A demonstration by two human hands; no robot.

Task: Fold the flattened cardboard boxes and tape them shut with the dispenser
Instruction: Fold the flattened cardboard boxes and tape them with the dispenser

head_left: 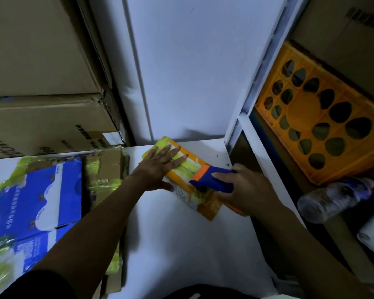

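Note:
A small orange and white cardboard box [205,205] lies on the white table [177,244], covered in strips of yellow-green tape. My left hand [158,167] presses flat on the box's far end, fingers straight. My right hand [244,188] grips a blue tape dispenser [212,180] with an orange front edge, held against the top of the box near its middle. The dispenser's tape roll is hidden by my hand.
A flattened blue and white box [37,203] with yellow-green tape lies at the left, on brown cardboard [108,167]. Large brown cartons [41,83] are stacked behind it. An orange plastic crate [317,128] and a clear plastic bottle [335,199] sit on shelving at the right.

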